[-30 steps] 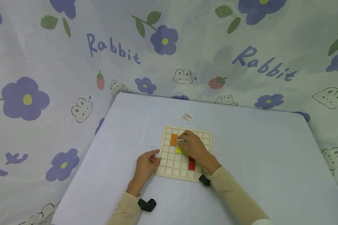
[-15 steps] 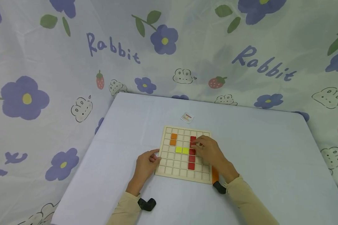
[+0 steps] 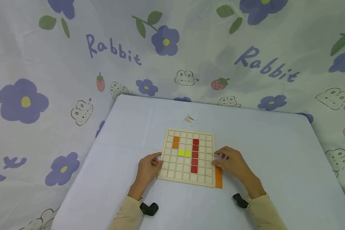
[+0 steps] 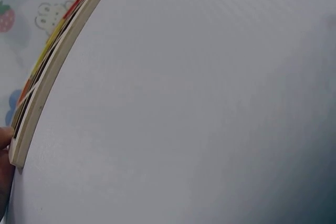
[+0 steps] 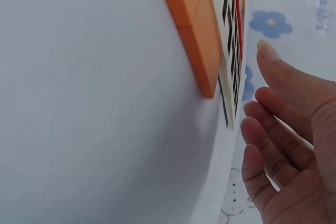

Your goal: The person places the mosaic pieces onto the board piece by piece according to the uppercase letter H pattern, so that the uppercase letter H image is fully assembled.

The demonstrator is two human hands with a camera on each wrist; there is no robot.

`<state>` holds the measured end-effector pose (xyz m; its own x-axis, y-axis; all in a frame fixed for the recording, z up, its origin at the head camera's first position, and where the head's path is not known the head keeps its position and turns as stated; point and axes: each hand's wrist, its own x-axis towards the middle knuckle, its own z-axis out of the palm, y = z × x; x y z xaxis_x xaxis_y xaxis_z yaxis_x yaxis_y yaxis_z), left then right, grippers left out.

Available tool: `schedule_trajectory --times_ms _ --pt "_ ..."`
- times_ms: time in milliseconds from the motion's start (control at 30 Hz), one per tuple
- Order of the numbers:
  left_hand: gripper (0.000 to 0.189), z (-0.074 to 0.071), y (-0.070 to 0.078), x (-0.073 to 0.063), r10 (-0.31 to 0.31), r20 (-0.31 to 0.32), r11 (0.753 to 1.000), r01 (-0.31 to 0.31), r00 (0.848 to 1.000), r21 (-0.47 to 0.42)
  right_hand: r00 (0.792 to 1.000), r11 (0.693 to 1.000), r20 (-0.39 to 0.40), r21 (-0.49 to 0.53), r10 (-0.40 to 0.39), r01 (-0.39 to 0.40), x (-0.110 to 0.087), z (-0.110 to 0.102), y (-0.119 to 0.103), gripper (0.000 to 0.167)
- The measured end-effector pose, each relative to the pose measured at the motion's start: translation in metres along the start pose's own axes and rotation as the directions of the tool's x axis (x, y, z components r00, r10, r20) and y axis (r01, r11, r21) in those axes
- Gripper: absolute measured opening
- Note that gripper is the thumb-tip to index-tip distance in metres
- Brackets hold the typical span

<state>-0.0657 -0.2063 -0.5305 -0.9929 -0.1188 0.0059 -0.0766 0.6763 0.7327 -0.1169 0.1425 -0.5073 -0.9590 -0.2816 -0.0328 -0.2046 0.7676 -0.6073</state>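
Observation:
A pale wooden grid board (image 3: pixel 172 172) lies on the white table. In its cells stand a column of red squares (image 3: pixel 195 155), two yellow squares (image 3: pixel 184 153) and two orange squares (image 3: pixel 175 142). At the board's left edge rests my left hand (image 3: pixel 148 167), index finger and thumb touching the rim; the left wrist view catches only a little of it. My right hand (image 3: pixel 236 162) is at the right edge, fingers spread and slightly bent, fingertips right at the rim. Nothing shows in its grasp in the right wrist view. An orange bar (image 3: pixel 219 178) lies along the board's lower right side.
A small white card (image 3: pixel 189 120) with a printed coloured grid lies behind the board. Behind the table hangs a curtain (image 3: pixel 161 64) with flowers, rabbits and strawberries. Black wrist cameras sit at both cuffs.
My right hand has moved from over the board's upper middle to its right edge, uncovering the red column and the orange bar. My left hand has stayed at the left edge.

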Motion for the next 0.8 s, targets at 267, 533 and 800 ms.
schedule_trajectory --times_ms 267,533,800 --pt "0.034 -0.001 0.001 0.0 -0.01 -0.001 1.0 0.01 1.0 -0.009 1.0 0.999 0.006 -0.038 0.0 0.0 -0.017 -0.005 0.012 0.036" --pt "0.034 -0.001 0.001 0.0 -0.018 -0.008 1.0 0.018 1.0 -0.02 0.999 1.0 0.033 -0.025 0.016 -0.015 -0.026 -0.002 0.018 0.037" --pt "0.034 -0.001 0.001 0.0 -0.015 -0.009 1.0 0.015 1.0 -0.017 1.0 1.0 0.006 -0.013 -0.017 0.017 -0.029 0.0 0.018 0.035"
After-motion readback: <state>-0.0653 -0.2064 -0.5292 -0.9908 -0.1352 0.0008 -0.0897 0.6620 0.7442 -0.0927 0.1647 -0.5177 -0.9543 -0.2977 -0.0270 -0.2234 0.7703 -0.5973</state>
